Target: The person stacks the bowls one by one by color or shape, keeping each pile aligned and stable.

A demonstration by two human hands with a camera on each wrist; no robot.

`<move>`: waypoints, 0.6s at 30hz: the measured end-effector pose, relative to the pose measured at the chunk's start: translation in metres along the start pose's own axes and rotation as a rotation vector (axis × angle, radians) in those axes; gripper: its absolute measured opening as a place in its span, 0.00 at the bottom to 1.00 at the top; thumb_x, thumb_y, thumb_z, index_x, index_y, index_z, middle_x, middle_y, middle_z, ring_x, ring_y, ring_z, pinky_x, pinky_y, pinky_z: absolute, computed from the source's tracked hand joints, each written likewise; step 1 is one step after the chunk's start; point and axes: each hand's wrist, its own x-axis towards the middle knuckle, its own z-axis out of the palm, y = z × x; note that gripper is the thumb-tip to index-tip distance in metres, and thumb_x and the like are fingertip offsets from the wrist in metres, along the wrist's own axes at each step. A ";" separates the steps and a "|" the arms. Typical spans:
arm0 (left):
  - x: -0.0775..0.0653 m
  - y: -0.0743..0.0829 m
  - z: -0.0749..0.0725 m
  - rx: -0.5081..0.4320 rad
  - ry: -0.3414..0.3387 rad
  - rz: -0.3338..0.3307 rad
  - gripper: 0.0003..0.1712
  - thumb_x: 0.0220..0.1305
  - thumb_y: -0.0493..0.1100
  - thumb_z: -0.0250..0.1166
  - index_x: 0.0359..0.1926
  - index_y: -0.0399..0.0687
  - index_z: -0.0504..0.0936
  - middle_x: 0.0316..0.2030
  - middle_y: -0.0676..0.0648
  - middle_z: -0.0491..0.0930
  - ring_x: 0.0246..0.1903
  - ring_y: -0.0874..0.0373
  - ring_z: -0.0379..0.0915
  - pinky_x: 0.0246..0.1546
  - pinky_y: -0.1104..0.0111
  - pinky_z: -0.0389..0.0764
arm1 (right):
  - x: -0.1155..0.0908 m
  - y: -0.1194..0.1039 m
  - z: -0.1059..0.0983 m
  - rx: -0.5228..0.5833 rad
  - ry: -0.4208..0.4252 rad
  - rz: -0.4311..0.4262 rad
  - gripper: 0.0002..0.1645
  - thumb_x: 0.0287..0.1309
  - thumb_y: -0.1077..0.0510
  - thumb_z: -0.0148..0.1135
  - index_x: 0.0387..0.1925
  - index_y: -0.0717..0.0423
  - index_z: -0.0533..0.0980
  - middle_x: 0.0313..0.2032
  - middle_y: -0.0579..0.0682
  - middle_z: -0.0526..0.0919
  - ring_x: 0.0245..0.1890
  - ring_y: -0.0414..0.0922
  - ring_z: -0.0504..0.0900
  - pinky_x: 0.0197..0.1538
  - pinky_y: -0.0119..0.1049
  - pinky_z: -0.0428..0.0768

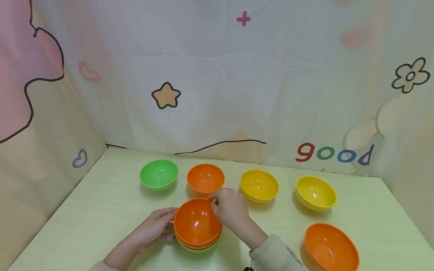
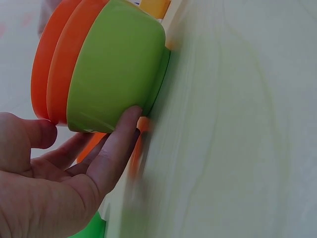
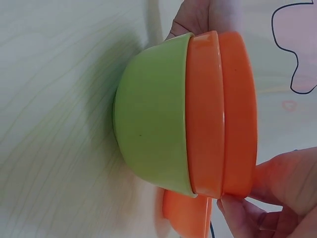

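Stack [image 2: 94, 69] of three nested bowls at the front middle of the bench [image 1: 93, 219], upright; contact beneath its base is not clear. Contents, bottom to top: lower green bowl [image 3: 151, 114] holds middle orange bowl [image 3: 204, 114], which in turn holds top orange bowl [image 1: 197, 222]. Both orange rims stand above the green one; the interior of the top orange bowl faces up, with a bright reflection on its wall. Left hand [image 1: 152, 229]: fingers extended along the stack's left side, one fingertip touching the lower green bowl near its foot, thumb up by the orange rims. Right hand [image 1: 230, 207]: thumb and fingers pinch the top orange bowl at its far right rim; whether they also catch the middle orange bowl, cannot tell. The hands are apart, one on each side of the stack. Back row, left to right: bright green bowl [image 1: 159, 175], back orange bowl [image 1: 206, 178] just behind the stack, inner yellow bowl [image 1: 259, 185], outer yellow bowl [image 1: 316, 193]. All four sit separately, openings up, inner walls glossy. Side orange bowl [image 1: 332, 249] lies well right of the stack, in front of the outer yellow bowl, opening up.
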 end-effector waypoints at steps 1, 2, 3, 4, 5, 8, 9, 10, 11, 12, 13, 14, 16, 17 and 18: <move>0.000 0.000 0.000 0.002 0.001 0.001 0.28 0.71 0.48 0.45 0.62 0.31 0.64 0.58 0.34 0.68 0.50 0.46 0.75 0.39 0.58 0.82 | 0.000 0.000 0.000 0.004 0.000 0.000 0.07 0.51 0.62 0.64 0.33 0.53 0.85 0.27 0.46 0.84 0.18 0.37 0.70 0.20 0.22 0.69; 0.000 -0.001 0.000 0.002 -0.001 0.000 0.28 0.71 0.48 0.45 0.62 0.31 0.64 0.58 0.34 0.68 0.51 0.46 0.74 0.39 0.57 0.82 | -0.001 0.000 0.000 0.010 -0.002 -0.003 0.07 0.51 0.62 0.63 0.34 0.53 0.84 0.27 0.46 0.84 0.19 0.37 0.70 0.20 0.23 0.69; 0.000 -0.001 -0.001 0.002 -0.002 0.003 0.28 0.71 0.49 0.45 0.62 0.31 0.64 0.58 0.33 0.68 0.51 0.45 0.74 0.39 0.57 0.82 | -0.001 0.000 -0.001 0.017 -0.005 -0.007 0.08 0.51 0.62 0.63 0.34 0.53 0.84 0.27 0.46 0.83 0.19 0.38 0.70 0.21 0.23 0.69; 0.000 -0.001 -0.001 -0.001 -0.001 0.003 0.28 0.71 0.49 0.45 0.62 0.31 0.64 0.58 0.33 0.68 0.51 0.45 0.74 0.39 0.57 0.82 | -0.001 0.001 -0.001 0.025 -0.010 -0.011 0.08 0.51 0.62 0.63 0.34 0.53 0.84 0.26 0.46 0.83 0.19 0.38 0.70 0.21 0.23 0.69; 0.000 -0.001 -0.001 -0.003 -0.004 0.004 0.28 0.71 0.49 0.45 0.62 0.31 0.63 0.59 0.33 0.68 0.51 0.45 0.74 0.39 0.57 0.82 | -0.001 0.002 -0.001 0.032 -0.011 -0.019 0.08 0.52 0.61 0.63 0.34 0.53 0.84 0.27 0.46 0.83 0.20 0.38 0.70 0.21 0.23 0.69; 0.000 0.000 -0.001 -0.011 -0.005 0.001 0.28 0.71 0.48 0.46 0.62 0.31 0.63 0.59 0.33 0.68 0.51 0.45 0.74 0.40 0.57 0.82 | -0.002 0.004 -0.002 0.067 -0.018 -0.034 0.08 0.53 0.60 0.62 0.35 0.53 0.83 0.27 0.46 0.82 0.21 0.38 0.71 0.21 0.22 0.70; 0.000 0.000 -0.001 -0.014 -0.005 0.003 0.28 0.71 0.48 0.46 0.62 0.31 0.63 0.59 0.33 0.68 0.51 0.45 0.74 0.40 0.57 0.82 | -0.002 0.005 -0.002 0.077 -0.018 -0.036 0.08 0.53 0.60 0.61 0.35 0.53 0.83 0.28 0.46 0.82 0.21 0.38 0.71 0.21 0.22 0.70; 0.000 0.000 -0.001 -0.016 -0.006 0.001 0.27 0.71 0.48 0.45 0.62 0.31 0.63 0.59 0.33 0.67 0.51 0.45 0.74 0.40 0.57 0.82 | -0.003 0.006 -0.002 0.083 -0.014 -0.038 0.08 0.54 0.59 0.61 0.35 0.53 0.83 0.28 0.47 0.82 0.22 0.38 0.71 0.21 0.22 0.70; 0.000 0.000 -0.001 -0.014 -0.009 0.002 0.28 0.71 0.48 0.45 0.62 0.31 0.63 0.59 0.33 0.67 0.51 0.45 0.74 0.40 0.57 0.81 | -0.003 0.007 -0.002 0.088 -0.011 -0.039 0.08 0.54 0.59 0.61 0.36 0.53 0.83 0.29 0.47 0.82 0.22 0.38 0.72 0.21 0.22 0.71; 0.000 0.000 0.000 -0.017 -0.009 0.002 0.27 0.71 0.47 0.45 0.62 0.31 0.63 0.59 0.33 0.67 0.51 0.45 0.74 0.40 0.57 0.81 | -0.003 0.008 -0.003 0.095 -0.010 -0.036 0.08 0.54 0.58 0.61 0.36 0.53 0.83 0.29 0.47 0.81 0.22 0.38 0.72 0.21 0.22 0.71; 0.000 0.000 0.000 -0.017 -0.010 0.001 0.27 0.71 0.47 0.45 0.62 0.31 0.63 0.59 0.33 0.67 0.51 0.45 0.74 0.40 0.57 0.81 | -0.004 0.009 -0.003 0.098 -0.010 -0.036 0.08 0.55 0.58 0.61 0.36 0.52 0.83 0.29 0.47 0.81 0.23 0.38 0.73 0.21 0.22 0.71; 0.000 0.001 0.000 -0.018 -0.010 -0.001 0.27 0.71 0.48 0.45 0.62 0.31 0.63 0.59 0.33 0.68 0.51 0.46 0.74 0.40 0.57 0.81 | -0.004 0.010 -0.004 0.099 -0.010 -0.035 0.09 0.55 0.57 0.61 0.36 0.52 0.83 0.29 0.47 0.81 0.23 0.38 0.73 0.22 0.21 0.71; 0.000 0.000 0.000 -0.019 -0.012 -0.002 0.28 0.71 0.48 0.45 0.62 0.31 0.63 0.59 0.33 0.67 0.51 0.46 0.74 0.40 0.57 0.81 | -0.004 0.012 -0.004 0.103 -0.009 -0.042 0.09 0.55 0.57 0.61 0.37 0.52 0.83 0.30 0.47 0.82 0.24 0.38 0.75 0.23 0.21 0.72; 0.000 0.000 0.000 -0.019 -0.013 -0.001 0.28 0.71 0.48 0.45 0.63 0.31 0.62 0.59 0.33 0.67 0.50 0.46 0.74 0.40 0.56 0.81 | -0.005 0.013 -0.005 0.107 -0.011 -0.044 0.09 0.55 0.57 0.61 0.37 0.52 0.83 0.30 0.47 0.81 0.25 0.38 0.75 0.23 0.21 0.72; 0.000 0.000 0.000 -0.020 -0.011 -0.002 0.28 0.71 0.48 0.45 0.62 0.31 0.63 0.59 0.33 0.68 0.50 0.46 0.75 0.39 0.56 0.82 | -0.005 0.014 -0.006 0.110 -0.011 -0.048 0.09 0.55 0.57 0.61 0.38 0.51 0.83 0.30 0.47 0.81 0.25 0.39 0.76 0.24 0.21 0.73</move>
